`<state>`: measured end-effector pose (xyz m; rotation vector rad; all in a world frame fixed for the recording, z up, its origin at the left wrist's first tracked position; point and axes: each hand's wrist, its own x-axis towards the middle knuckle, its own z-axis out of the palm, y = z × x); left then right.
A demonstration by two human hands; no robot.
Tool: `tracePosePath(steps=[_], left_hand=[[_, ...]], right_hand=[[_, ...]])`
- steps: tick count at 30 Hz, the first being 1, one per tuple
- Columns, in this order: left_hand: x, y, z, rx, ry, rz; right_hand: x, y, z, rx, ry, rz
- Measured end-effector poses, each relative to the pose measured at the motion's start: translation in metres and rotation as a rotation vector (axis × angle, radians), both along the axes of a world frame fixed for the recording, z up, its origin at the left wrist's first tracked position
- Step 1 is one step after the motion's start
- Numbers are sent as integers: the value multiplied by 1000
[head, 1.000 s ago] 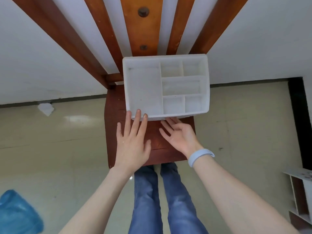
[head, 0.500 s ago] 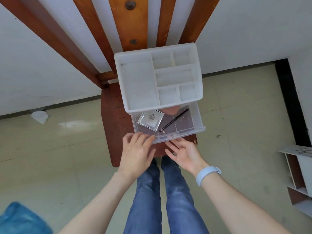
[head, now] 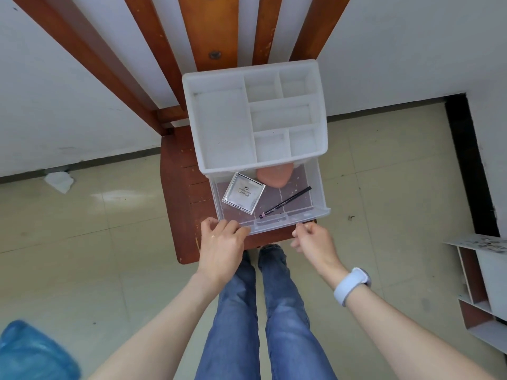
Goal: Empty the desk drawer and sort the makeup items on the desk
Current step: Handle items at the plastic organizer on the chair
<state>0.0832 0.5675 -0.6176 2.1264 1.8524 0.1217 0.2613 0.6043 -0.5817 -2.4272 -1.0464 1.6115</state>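
We see clear drawer (head: 312, 174) pulled out of white organizer (head: 219, 127) on wooden chair (head: 178, 187). Left hand (head: 220, 242) grips drawer's front edge, fingers curled. Right hand (head: 315, 242) curled at front edge; grip we cannot tell. Inside drawer: silver compact (head: 243, 193), pink sponge (head: 274, 175), black pencil (head: 285, 202).

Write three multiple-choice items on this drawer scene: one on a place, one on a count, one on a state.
1. Where does the black pencil lie?
A. In a top tray compartment
B. In the clear drawer
C. On the floor

2. How many items are in the drawer?
A. Three
B. One
C. Five

3. The drawer is:
A. Closed
B. Removed
C. Pulled open

Answers: 1 B, it lies slanted on the drawer floor. 2 A, compact, pink sponge, pencil. 3 C, left hand and right hand grip its front edge.
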Motion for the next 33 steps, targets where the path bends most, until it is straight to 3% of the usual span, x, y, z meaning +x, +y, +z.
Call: tracePosePath(steps=[4,7,10,16,22,25,33], left_hand=[[-1,-1,-2,12,1,-7],[-2,-1,-2,36,1,-6],[-2,-1,-2,53,-14,-4],[-7,-2,-11,105,-40,-20],[-7,-5,-9,189,-34,22],[-8,-6,-9,146,31,107],[-14,-6,-8,-58,9,390]], right_hand=[[7,18,6,412,-162,653],[7,46,-17,493,-349,1144],[-1,65,-30,472,-561,1389],[-3,70,-36,478,-560,1522],[7,72,-18,536,-338,1422],[-2,69,-7,418,-312,1403],[-70,68,-11,373,-441,1252]])
